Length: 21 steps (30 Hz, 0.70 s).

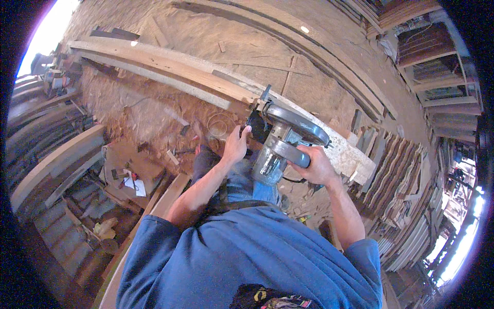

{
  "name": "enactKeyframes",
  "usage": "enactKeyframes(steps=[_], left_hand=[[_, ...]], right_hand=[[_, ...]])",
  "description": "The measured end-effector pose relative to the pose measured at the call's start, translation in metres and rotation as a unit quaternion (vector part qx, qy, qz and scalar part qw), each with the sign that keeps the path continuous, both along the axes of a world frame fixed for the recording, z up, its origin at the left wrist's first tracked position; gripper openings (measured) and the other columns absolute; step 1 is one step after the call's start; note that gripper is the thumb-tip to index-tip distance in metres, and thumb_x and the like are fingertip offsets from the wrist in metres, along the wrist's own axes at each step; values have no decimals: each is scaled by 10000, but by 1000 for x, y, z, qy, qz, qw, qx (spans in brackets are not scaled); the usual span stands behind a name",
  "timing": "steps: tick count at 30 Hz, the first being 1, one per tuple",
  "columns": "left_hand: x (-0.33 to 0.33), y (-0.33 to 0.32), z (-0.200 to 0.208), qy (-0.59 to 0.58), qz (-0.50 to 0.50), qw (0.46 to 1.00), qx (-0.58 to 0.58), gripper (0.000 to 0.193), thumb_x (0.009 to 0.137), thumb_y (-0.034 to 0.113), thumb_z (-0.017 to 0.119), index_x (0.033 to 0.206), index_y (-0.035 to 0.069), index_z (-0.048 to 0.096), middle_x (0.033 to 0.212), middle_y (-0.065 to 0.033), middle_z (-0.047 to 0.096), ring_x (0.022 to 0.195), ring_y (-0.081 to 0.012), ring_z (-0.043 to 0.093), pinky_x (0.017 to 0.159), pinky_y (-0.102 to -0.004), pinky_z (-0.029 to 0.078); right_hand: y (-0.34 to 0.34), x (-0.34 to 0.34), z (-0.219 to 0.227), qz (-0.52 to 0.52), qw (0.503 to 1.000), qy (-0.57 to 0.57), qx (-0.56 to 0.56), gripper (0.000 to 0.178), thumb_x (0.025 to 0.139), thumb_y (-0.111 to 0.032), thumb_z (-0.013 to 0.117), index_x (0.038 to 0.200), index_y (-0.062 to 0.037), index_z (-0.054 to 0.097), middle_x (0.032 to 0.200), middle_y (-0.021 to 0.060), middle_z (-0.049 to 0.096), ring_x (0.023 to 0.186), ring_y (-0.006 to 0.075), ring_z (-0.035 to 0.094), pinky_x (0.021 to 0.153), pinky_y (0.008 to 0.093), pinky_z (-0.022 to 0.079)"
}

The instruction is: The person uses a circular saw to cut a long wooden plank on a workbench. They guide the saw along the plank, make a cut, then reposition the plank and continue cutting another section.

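Note:
A handheld circular saw (271, 162) with a grey motor body and a rounded metal blade guard rests on a long wooden beam (193, 77) in front of me. My right hand (318, 166) is closed round the saw's rear handle. At the saw's left side, my left hand (236, 147) grips the edge of its dark base plate, with the thumb uppermost. Part of the left fingers is hidden behind the plate. The beam runs from the far left, under the saw, to a pale, dust-covered end (360, 162) at the right. The saw covers the blade's contact with the wood.
Stacked boards (396, 175) stand to the right, with wooden shelves (437, 62) beyond. Long planks (288, 38) lie on the dirt floor across from me. At the left are more timber (56, 165) and a white paper (135, 186) with a red item on it.

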<state>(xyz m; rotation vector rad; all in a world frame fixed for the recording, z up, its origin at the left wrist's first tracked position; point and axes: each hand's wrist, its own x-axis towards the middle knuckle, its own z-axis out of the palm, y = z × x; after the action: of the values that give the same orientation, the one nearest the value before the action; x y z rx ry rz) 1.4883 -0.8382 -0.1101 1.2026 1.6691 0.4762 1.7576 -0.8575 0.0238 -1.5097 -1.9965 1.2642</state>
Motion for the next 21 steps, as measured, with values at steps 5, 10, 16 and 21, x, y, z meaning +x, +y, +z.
enactKeyframes(steps=[5,10,16,21], left_hand=[[-2,2,-4,8,-16,1000,-5,512,1093,484,502,1126,-18,600,1010,-271,707,988,-421,697,859,-504,507],[-5,3,-3,-9,-23,999,-26,531,1092,505,492,1128,-14,600,1024,-271,705,1006,-428,692,866,-502,507],[-7,4,-9,-13,-26,999,-18,558,1091,524,475,1145,-14,612,1034,-259,712,1025,-418,689,893,-493,507],[-7,2,-11,-13,-19,1000,3,572,1089,531,477,1147,-21,614,1035,-261,711,1022,-427,686,891,-505,505]], right_hand=[[1,2,0,8,999,-22,-33,215,780,-116,792,968,-61,705,817,184,702,783,390,707,700,449,545],[0,1,-2,3,1000,-11,-8,167,810,-118,820,920,-48,716,779,164,681,707,364,678,652,418,519],[2,1,-2,6,1000,-19,-7,174,805,-110,818,938,-48,724,780,172,684,716,365,687,657,417,525],[4,0,0,8,1000,-18,-9,179,809,-127,823,938,-50,725,777,175,686,727,369,696,660,421,527]])
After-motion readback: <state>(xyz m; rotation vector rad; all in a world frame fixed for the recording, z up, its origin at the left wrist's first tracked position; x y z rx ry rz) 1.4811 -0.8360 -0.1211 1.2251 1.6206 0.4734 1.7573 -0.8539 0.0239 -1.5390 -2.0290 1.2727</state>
